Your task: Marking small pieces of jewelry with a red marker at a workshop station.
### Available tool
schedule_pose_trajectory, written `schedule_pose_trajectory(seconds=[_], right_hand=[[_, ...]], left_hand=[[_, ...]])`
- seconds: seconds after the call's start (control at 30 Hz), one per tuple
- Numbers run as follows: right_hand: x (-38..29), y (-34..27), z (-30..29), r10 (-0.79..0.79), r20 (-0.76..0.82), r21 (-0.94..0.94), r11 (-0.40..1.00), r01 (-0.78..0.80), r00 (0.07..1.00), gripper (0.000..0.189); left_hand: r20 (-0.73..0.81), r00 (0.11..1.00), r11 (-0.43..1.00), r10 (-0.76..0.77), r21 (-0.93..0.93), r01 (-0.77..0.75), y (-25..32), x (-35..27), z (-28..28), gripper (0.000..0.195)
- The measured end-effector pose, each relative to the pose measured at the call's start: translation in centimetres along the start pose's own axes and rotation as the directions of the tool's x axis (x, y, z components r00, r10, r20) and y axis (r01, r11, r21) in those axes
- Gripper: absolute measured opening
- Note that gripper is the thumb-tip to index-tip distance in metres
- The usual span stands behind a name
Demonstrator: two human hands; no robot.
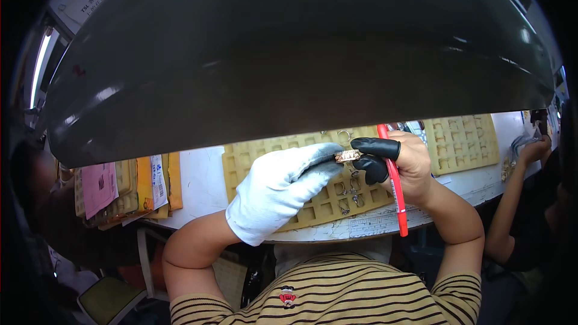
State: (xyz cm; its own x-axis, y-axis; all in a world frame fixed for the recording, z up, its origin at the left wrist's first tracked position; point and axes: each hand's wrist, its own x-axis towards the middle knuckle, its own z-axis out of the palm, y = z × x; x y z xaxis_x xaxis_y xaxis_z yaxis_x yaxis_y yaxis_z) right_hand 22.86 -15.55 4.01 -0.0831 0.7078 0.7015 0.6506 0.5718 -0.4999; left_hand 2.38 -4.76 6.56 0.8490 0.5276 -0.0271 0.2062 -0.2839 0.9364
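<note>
A gold-coloured ring with an openwork band is pinched between both my hands. My left hand, in a white cloth glove, holds the ring's left side with thumb and fingertips. On its right side are the black finger cots of my right hand, which covers thumb and forefinger. A red pen is also tucked in my right hand, slanting down past the palm. Beneath my hands lies a yellowish slotted ring tray. Several silver-coloured rings stand in its slots; my left hand hides part of it.
A dark glossy lamp hood covers the upper view. Left on the white table are stacked trays, a pink paper and orange envelopes. Another ring tray lies right. A co-worker's hand holds a plastic bag.
</note>
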Motion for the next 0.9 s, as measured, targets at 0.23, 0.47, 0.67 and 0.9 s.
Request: schedule_pose_trajectory(seconds=[0.23, 0.47, 0.67, 0.9], right_hand=[[-0.2, 0.2, 0.0, 0.013, 0.008, -0.005, 1.0, -0.013, 1.0, 0.032], [0.1, 0.1, -0.1, 0.003, 0.025, -0.014, 1.0, -0.002, 1.0, 0.034], [-0.1, -0.1, 0.0, -0.157, 0.054, -0.342, 0.925, 0.166, 0.986, 0.032], [-0.7, -0.7, 0.0, -0.224, 0.207, -0.495, 0.816, 0.3, 0.952, 0.023]], left_hand=[[-0.039, 0.991, 0.992, 0.126, 0.017, -0.125, -0.4, -0.1, 0.0, 0.03], [-0.065, 0.967, 0.969, 0.247, 0.04, -0.245, -0.8, -0.2, -0.2, 0.029], [0.121, 0.984, 0.866, -0.127, -0.47, 0.17, -0.4, 0.2, 0.1, 0.052], [0.277, 0.936, 0.766, -0.217, -0.545, 0.34, 0.1, 0.9, 0.2, 0.055]])
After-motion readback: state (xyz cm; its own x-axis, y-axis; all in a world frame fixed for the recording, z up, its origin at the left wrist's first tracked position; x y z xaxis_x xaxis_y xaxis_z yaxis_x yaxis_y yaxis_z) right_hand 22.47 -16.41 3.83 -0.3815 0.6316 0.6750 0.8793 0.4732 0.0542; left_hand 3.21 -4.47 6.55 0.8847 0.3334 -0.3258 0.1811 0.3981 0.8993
